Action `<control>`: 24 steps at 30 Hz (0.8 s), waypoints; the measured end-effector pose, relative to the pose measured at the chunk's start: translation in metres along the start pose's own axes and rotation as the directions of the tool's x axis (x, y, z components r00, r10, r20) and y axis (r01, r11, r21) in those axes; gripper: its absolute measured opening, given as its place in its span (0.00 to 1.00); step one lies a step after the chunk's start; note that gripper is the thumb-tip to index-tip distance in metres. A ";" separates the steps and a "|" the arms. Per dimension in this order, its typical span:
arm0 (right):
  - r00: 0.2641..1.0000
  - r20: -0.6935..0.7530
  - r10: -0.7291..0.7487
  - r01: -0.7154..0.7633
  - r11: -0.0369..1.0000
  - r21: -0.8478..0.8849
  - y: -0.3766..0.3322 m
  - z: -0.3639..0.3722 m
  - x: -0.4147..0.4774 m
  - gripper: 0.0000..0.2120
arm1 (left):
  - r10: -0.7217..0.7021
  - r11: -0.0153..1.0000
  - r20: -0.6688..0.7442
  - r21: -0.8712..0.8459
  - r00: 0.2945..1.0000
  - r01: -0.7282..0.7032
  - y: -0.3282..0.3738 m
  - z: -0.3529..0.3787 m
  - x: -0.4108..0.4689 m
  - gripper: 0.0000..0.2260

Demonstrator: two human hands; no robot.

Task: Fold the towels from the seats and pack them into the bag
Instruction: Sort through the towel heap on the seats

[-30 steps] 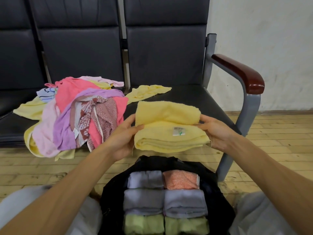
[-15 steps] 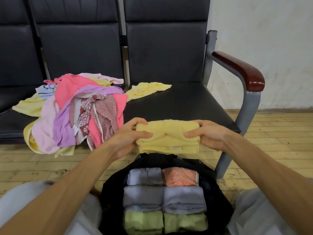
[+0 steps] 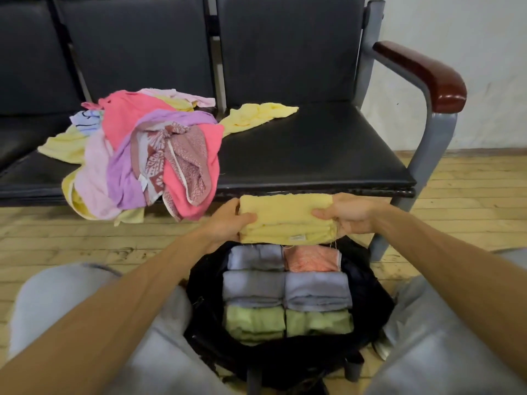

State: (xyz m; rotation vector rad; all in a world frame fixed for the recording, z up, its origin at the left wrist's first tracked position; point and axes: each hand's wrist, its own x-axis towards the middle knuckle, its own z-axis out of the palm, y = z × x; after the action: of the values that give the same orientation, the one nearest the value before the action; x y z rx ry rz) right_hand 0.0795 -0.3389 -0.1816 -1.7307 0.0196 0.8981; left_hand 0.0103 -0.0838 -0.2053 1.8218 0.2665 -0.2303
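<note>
While left hand [image 3: 228, 220] and right hand [image 3: 348, 215] grip towel [image 3: 285, 218], label [image 3: 297, 238] (illegible) shows.

The light is soft, even and moderately bright, with no hard shadows. A dull sheen lies on the seat [image 3: 313, 149], and there is a small highlight on the armrest [image 3: 445, 81]. The bag [image 3: 368, 286] walls sink into featureless black. Straight lines bow toward the edges. The knees [image 3: 57, 297] in the lower corners look smeared, and the towel [image 3: 285, 218] is slightly soft.
</note>
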 end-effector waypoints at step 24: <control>0.872 -0.367 0.325 -0.441 0.847 -0.297 0.245 0.144 0.134 0.07 | -0.520 0.744 -0.156 0.400 0.840 0.535 -0.268 0.029 0.015 0.04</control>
State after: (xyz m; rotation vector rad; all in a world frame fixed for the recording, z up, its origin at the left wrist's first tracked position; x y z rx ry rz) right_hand -0.0123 -0.2539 -0.4698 -2.2649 0.4483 0.9579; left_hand -0.0565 -0.0425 -0.4633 2.1537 0.8198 -0.7073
